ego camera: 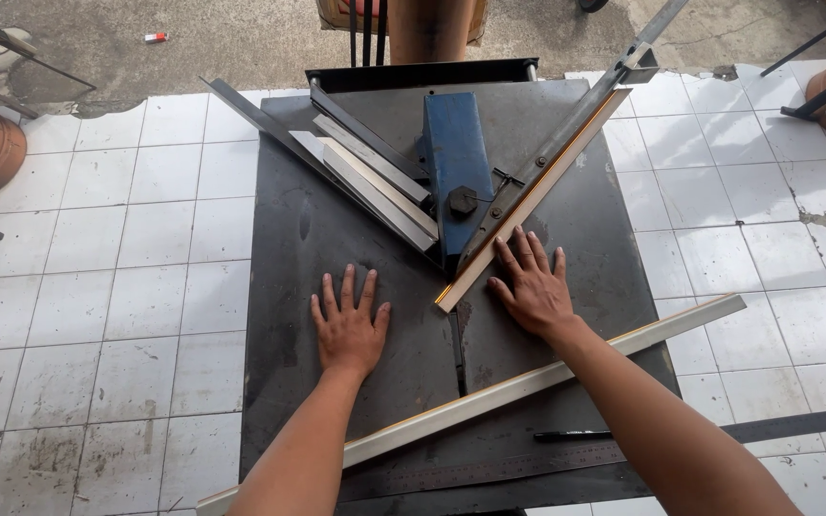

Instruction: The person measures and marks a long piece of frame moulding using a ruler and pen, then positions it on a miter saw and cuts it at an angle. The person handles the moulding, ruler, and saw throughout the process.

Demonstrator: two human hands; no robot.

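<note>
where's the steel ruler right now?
In the head view the steel ruler lies along the near edge of the dark machine table, under the right forearm, just behind the long pale moulding strip.

- Our left hand (349,325) lies flat, palm down, fingers spread and pointing away from us, thumb splayed toward the right.
- Our right hand (532,285) is also palm down, fingers fanned forward and slightly leftward, nothing gripped.
- Both bare forearms reach up from the lower edge, the right angled inward, wrists straight.
</note>
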